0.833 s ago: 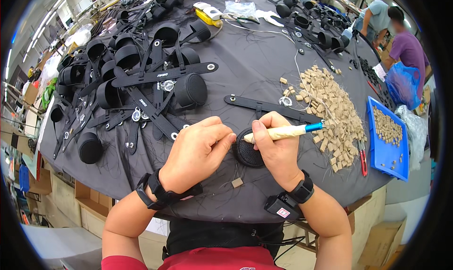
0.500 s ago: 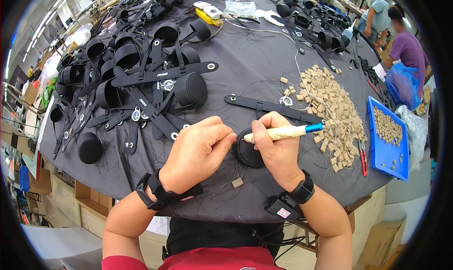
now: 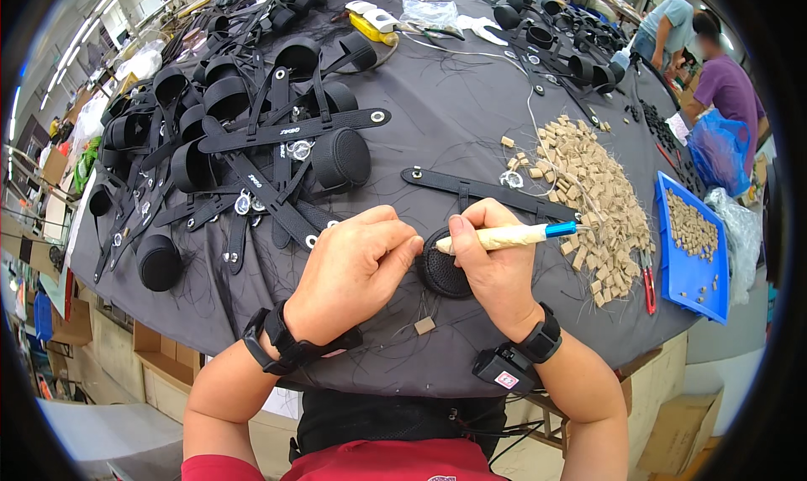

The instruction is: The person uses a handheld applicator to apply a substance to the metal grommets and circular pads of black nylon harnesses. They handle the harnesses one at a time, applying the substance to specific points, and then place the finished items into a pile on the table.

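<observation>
A round black leather cup [image 3: 443,271] with a stitched rim lies on the table between my hands. My right hand [image 3: 496,271] is closed round a pen-shaped tool [image 3: 514,236] wrapped in cream tape, with a blue end pointing right. The tool's other end reaches the cup's rim. At the cup's left side, my left hand [image 3: 357,267] has thumb and fingers pinched together; what they hold, if anything, cannot be made out. A black strap [image 3: 496,192] with a metal eyelet extends behind the cup. Toward me lies one small tan block [image 3: 424,325].
To the right, a heap of tan blocks [image 3: 601,212] with dark threads stands beside red-handled snips [image 3: 648,289] and a blue tray [image 3: 691,292]. Black straps and cups [image 3: 340,160] pile up at the left. Farther back are a yellow tool [image 3: 371,27] and another person [image 3: 730,86].
Both hands keep almost the same place, and the tool stays at the cup's rim. Any shift is very slight.
</observation>
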`<state>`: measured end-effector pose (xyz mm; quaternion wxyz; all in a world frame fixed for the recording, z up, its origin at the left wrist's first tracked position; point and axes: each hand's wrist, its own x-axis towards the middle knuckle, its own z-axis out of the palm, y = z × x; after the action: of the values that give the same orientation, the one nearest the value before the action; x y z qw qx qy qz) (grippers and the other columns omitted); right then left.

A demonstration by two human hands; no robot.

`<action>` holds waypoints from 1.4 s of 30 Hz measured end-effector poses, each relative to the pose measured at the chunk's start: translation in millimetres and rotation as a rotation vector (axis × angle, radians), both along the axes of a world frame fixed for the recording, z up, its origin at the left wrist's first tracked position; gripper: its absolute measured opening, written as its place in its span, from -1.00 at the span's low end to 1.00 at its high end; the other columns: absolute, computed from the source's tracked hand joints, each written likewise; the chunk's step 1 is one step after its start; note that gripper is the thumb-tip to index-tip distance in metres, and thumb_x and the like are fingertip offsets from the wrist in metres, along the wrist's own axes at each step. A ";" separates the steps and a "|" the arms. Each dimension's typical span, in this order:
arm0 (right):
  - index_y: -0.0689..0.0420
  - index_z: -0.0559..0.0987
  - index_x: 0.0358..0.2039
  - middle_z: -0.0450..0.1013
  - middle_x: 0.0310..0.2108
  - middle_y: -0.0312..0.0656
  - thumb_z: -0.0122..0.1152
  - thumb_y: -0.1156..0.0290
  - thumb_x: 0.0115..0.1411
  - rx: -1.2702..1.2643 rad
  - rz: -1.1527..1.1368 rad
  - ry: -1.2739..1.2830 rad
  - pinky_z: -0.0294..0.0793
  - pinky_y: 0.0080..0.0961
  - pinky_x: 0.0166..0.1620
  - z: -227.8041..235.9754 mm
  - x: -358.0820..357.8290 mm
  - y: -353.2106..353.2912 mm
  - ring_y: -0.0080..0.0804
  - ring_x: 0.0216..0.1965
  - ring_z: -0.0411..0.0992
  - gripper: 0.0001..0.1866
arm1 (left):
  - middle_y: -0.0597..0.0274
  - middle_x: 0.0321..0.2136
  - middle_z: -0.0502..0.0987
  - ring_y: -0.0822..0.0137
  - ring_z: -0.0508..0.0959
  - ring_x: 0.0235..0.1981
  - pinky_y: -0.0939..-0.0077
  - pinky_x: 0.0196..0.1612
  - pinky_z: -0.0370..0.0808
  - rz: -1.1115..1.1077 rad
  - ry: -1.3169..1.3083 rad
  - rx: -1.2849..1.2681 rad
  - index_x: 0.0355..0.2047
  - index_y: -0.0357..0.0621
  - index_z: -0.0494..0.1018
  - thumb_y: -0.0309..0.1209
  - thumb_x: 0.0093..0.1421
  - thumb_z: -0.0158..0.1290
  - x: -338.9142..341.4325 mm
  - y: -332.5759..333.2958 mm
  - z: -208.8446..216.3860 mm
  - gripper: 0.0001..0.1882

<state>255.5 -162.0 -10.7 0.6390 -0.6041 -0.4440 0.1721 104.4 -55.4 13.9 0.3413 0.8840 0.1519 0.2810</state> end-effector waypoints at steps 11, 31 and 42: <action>0.23 0.49 -0.55 0.47 -0.65 -0.30 0.20 0.51 0.20 0.027 0.070 0.124 0.29 -0.70 -0.54 -1.2 2.7 -5.0 -0.74 -0.61 0.36 -0.82 | 0.22 -0.59 0.43 0.38 0.39 -0.62 0.52 -0.54 0.30 0.031 0.020 -0.004 -0.45 -0.29 0.55 -0.54 0.18 0.10 -2.2 0.4 1.4 -0.91; 0.24 0.50 -0.54 0.50 -0.67 -0.26 0.20 0.51 0.18 0.014 0.094 0.035 0.30 -0.67 -0.55 -0.2 0.8 -3.6 -0.69 -0.65 0.38 -0.83 | 0.18 -0.58 0.47 0.32 0.46 -0.57 0.49 -0.49 0.36 -0.023 -0.049 -0.077 -0.44 -0.29 0.54 -0.53 0.19 0.10 -0.6 1.9 -4.6 -0.91; 0.23 0.50 -0.55 0.48 -0.67 -0.28 0.22 0.50 0.17 0.011 0.078 -0.016 0.28 -0.65 -0.55 -2.3 1.4 -3.7 -0.67 -0.64 0.36 -0.83 | 0.19 -0.58 0.46 0.32 0.45 -0.56 0.50 -0.49 0.35 -0.033 -0.069 -0.106 -0.44 -0.28 0.55 -0.53 0.20 0.09 -0.4 1.0 -3.7 -0.91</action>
<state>256.9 -165.6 -13.1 0.6315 -0.5843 -0.4732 0.1896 104.0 -54.5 10.2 0.3971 0.8569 0.1402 0.2974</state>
